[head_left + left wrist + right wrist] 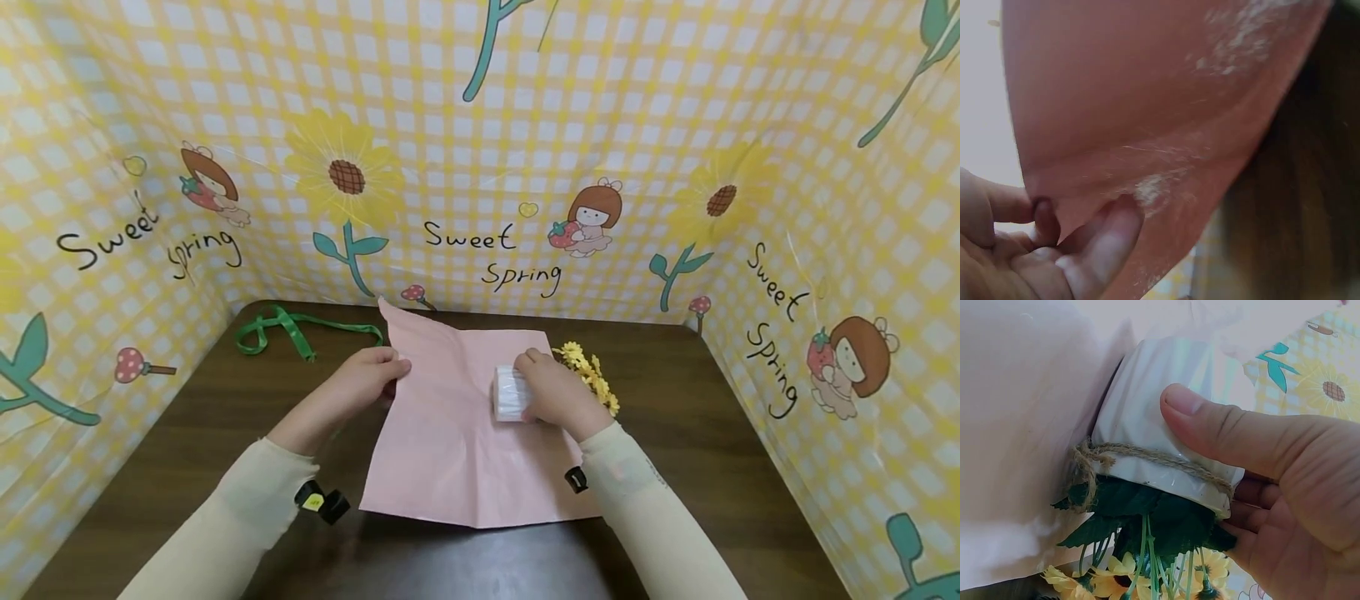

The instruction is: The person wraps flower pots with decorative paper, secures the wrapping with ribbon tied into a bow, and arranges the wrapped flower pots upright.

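Observation:
A large sheet of pink wrapping paper (pixel 442 450), creased down its middle, spreads in front of me with its left side lifted. My left hand (pixel 367 375) pinches that left edge between thumb and fingers; the left wrist view shows the paper's underside (pixel 1147 112). My right hand (pixel 558 392) grips a white ribbed flowerpot (pixel 1141 394) tipped on its side over the paper's right half. Twine (pixel 1147 453) circles the pot near its rim, where green leaves (pixel 1166 512) come out. Its yellow flowers (pixel 592 375) point right, partly behind my right hand.
A green ribbon (pixel 296 333) lies loosely looped at the back left of the dark wooden table (pixel 667 500). Yellow-checked cloth (pixel 465 150) walls off the back and both sides.

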Demonstrator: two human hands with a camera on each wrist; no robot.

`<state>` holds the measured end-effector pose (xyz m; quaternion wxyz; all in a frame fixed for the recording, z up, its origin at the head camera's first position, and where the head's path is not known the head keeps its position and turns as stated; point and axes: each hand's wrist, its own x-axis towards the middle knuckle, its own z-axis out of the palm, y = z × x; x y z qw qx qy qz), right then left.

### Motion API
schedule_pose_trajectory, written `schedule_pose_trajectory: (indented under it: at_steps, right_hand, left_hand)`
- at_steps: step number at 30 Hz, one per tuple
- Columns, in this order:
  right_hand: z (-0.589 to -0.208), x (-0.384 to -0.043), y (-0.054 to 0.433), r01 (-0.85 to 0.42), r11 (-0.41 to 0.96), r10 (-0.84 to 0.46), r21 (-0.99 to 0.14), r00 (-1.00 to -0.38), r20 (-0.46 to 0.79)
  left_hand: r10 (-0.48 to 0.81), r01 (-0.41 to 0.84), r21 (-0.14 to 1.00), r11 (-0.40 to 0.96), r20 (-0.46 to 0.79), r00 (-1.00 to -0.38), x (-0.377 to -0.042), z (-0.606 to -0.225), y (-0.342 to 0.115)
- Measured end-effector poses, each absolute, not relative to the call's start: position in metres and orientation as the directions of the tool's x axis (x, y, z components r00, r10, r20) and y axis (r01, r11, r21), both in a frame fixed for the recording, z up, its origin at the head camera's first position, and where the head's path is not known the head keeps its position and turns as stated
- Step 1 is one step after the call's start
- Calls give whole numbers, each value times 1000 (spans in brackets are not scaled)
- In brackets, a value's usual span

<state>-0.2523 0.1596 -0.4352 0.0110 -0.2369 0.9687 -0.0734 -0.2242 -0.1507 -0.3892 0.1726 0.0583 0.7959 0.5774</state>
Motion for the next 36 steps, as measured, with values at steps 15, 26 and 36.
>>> schedule_pose_trajectory:
  at_steps: [15, 26, 36]
  right_hand:
    - [-436, -240, 137, -502, 851, -505, -153, -863, 21]
    - [-441, -242, 132, -550, 820, -545, -155, -835, 80]
    - [-443, -244, 135, -591, 764, -584, -257, -804, 114]
  left_hand:
    - [364, -61, 966, 253, -154, -919, -222, -364, -122]
    - [359, -8, 975, 223, -90, -929, -219, -348, -83]
    - [337, 102, 954, 284, 1, -942, -221, -347, -40]
